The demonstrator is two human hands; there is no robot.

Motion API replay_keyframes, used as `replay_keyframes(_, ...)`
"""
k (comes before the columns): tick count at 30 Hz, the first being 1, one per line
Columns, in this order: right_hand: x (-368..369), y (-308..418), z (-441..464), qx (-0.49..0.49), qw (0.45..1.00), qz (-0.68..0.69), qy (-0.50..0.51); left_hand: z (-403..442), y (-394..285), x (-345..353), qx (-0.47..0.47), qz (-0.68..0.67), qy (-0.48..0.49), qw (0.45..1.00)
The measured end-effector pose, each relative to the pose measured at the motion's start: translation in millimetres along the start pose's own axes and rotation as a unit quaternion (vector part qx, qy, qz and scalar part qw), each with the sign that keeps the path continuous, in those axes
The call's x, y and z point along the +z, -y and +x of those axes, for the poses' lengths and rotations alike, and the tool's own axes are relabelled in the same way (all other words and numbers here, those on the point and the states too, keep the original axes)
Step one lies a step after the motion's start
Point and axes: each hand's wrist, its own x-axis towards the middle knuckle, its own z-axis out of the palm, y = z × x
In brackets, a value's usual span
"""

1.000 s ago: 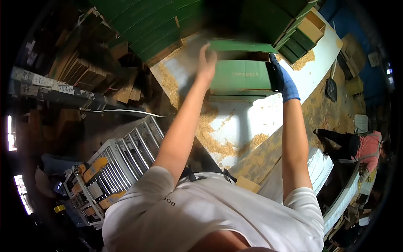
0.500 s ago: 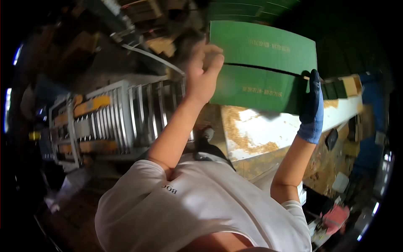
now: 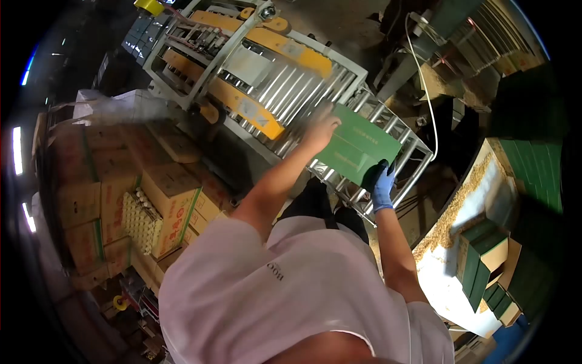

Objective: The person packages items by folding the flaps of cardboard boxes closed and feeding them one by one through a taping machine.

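Note:
A green cardboard box with two top flaps and small printed lettering is held between my hands, over the end of the roller conveyor. My left hand, bare and blurred at the fingertips, is against its upper left edge. My right hand, in a blue glove with dark fingers, grips the lower right edge. A narrow seam runs between the flaps. I cannot tell whether the underside touches the rollers.
Yellow side belts and a metal frame flank the conveyor further up. Stacked brown cartons and egg trays stand left. Right is a white table with brown shavings, green boxes and a green stack. A white cable hangs nearby.
My body and view have turned left, from the white table to the conveyor. The green box has come along between both hands and now is over the rollers.

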Motion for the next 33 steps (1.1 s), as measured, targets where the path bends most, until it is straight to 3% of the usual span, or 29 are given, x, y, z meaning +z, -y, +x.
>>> replay_keyframes(1, 18, -6, 3, -0.017, 1.000, -0.020, -0.017, 9, -11, -17, 0.088, 0.152, -0.076, 0.982)
replay_keyframes(2, 41, -14, 7, -0.032, 0.998, -0.042, -0.036, 11, -11, -29, 0.172, 0.296, -0.146, 0.928)
replay_keyframes(4, 73, -27, 12, -0.060, 0.992, -0.087, -0.071, 18, 7, -37, 0.129, 0.341, -0.075, 0.928)
replay_keyframes(6, 105, -38, 23, 0.008, 0.992, -0.090, -0.086, 28, 4, -53, 0.052, 0.362, 0.003, 0.931)
replay_keyframes(7, 135, -22, 17, 0.024, 0.996, -0.030, -0.079, 27, 16, -46, 0.051, 0.391, -0.045, 0.918)
replay_keyframes(8, 165, -3, 9, 0.044, 0.996, 0.031, -0.073, 23, 23, -41, 0.030, 0.440, -0.021, 0.897)
replay_keyframes(9, 174, -29, 22, 0.070, 0.994, 0.036, -0.074, 15, 12, -45, 0.010, 0.380, -0.016, 0.925)
replay_keyframes(10, 205, 5, 10, 0.110, 0.992, -0.003, -0.064, 9, 5, -48, -0.008, 0.318, -0.011, 0.948)
replay_keyframes(12, 235, -18, 26, 0.089, 0.994, -0.039, -0.053, 8, 19, -56, -0.022, 0.289, -0.019, 0.957)
replay_keyframes(14, 252, -45, 44, 0.090, 0.978, -0.162, -0.095, 17, 31, -68, -0.031, 0.286, -0.037, 0.957)
replay_keyframes(16, 255, -45, 53, 0.071, 0.964, -0.257, 0.004, 24, 36, -83, -0.056, 0.299, -0.033, 0.952)
replay_keyframes(19, 257, -55, 78, 0.162, 0.963, -0.064, 0.206, 34, 46, -96, -0.084, 0.307, -0.013, 0.948)
replay_keyframes(20, 251, -53, 82, 0.208, 0.946, -0.061, 0.240, 35, 51, -96, -0.083, 0.319, 0.005, 0.944)
replay_keyframes(21, 241, -27, 80, 0.112, 0.923, -0.170, 0.327, 33, 40, -101, -0.079, 0.330, 0.033, 0.940)
replay_keyframes(23, 219, 1, 72, 0.008, 0.868, -0.327, 0.373, 29, 37, -91, -0.033, 0.343, 0.050, 0.938)
replay_keyframes(25, 192, 26, 42, 0.004, 0.848, -0.419, 0.325, 19, 27, -77, 0.004, 0.356, 0.070, 0.932)
replay_keyframes(28, 95, 83, -22, 0.233, 0.911, -0.204, 0.271, 0, 21, -26, 0.068, 0.257, 0.080, 0.961)
replay_keyframes(29, 52, 86, -40, 0.197, 0.940, -0.157, 0.230, -7, 2, -6, 0.085, 0.296, 0.105, 0.946)
replay_keyframes(30, 1, 69, -50, 0.202, 0.956, -0.118, 0.175, -12, -9, 22, 0.106, 0.217, 0.085, 0.967)
replay_keyframes(31, -43, 95, -83, 0.202, 0.974, -0.060, 0.081, -13, -48, 35, 0.116, 0.233, 0.203, 0.944)
replay_keyframes(33, -138, 132, -145, 0.087, 0.985, 0.042, -0.140, -20, -71, 109, 0.160, 0.124, 0.248, 0.947)
